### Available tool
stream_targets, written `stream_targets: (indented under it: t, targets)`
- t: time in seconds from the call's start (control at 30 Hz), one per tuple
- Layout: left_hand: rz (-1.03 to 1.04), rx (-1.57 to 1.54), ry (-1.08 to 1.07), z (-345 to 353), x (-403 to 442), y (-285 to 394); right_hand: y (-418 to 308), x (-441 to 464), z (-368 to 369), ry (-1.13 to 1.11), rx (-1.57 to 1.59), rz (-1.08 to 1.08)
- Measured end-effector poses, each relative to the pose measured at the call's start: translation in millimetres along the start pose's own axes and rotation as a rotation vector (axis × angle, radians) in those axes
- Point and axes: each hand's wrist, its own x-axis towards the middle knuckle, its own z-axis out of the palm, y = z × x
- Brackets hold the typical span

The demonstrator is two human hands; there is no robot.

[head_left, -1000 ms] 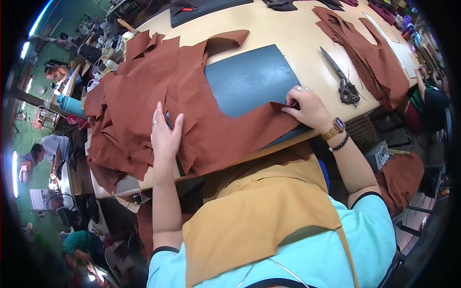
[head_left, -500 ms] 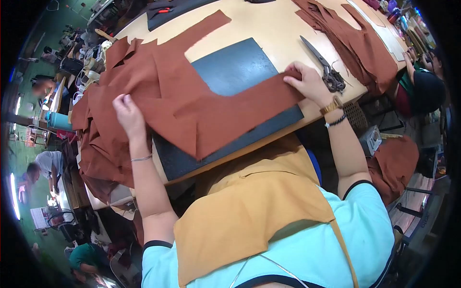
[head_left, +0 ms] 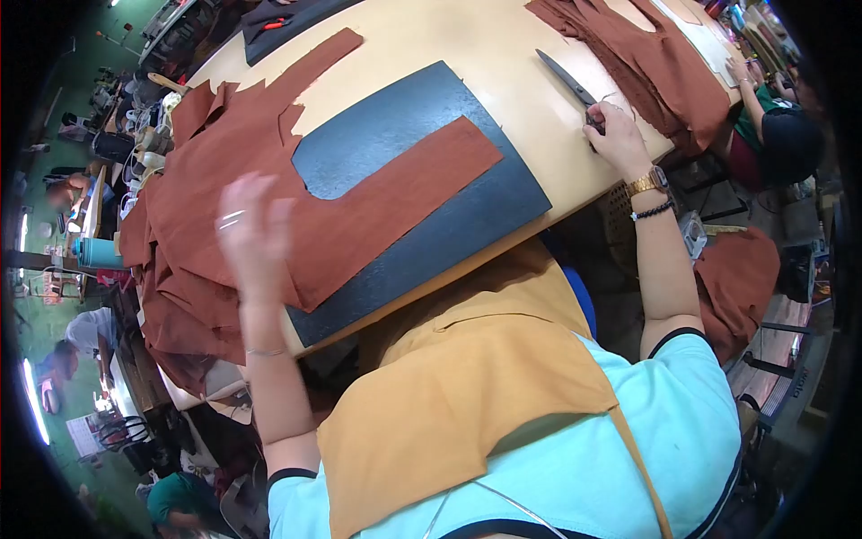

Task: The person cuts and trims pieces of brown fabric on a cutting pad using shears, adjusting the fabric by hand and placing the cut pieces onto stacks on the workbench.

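Note:
A large rust-brown piece of cloth or soft leather (head_left: 359,225) spreads over a dark cutting mat (head_left: 431,99), one long strip reaching right across it. My left hand (head_left: 254,225), smeared by motion, is above the left part of the brown piece; its fingers are too blurred to read. On the right, my right hand (head_left: 618,139) is closed around the handles of a pair of black scissors (head_left: 567,76). The scissors' blades lie on the table, pointing up and left. Most of the handles are hidden by my fingers.
More brown material (head_left: 651,63) lies at the table's right side, near a co-worker (head_left: 781,126). Further brown folds (head_left: 193,305) hang over the left edge. A dark sheet with a red-handled tool (head_left: 274,25) lies at the back left. A blue-green container (head_left: 97,252) stands left.
My right hand has let go of the brown strip and taken hold of the scissors. The strip now lies flatter on the mat. My left hand has come off the brown piece.

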Motion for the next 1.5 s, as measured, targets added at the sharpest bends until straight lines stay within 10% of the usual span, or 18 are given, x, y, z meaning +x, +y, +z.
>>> stream_targets:
  t: [0.17,0.47,0.63,0.83,1.5]
  targets:
    - [0.098,-0.309,-0.393,84.2,4.3,102.9,7.9,9.7,-13.7,-0.082,-0.168,0.105]
    - [0.036,-0.370,-0.434,126.3,0.5,104.2,30.8,1.5,-37.5,-0.322,-0.285,0.125]
    - [-0.033,-0.430,-0.351,126.4,-1.1,96.7,-3.5,-39.2,-56.5,-0.570,1.037,0.486]
    - [-0.193,-0.684,-0.326,124.7,-1.2,93.4,-62.0,-158.7,-65.3,-0.749,1.402,0.564]
    - [0.078,-0.445,-0.536,100.2,-11.1,99.9,-103.1,-160.1,-16.9,-0.850,1.281,0.444]
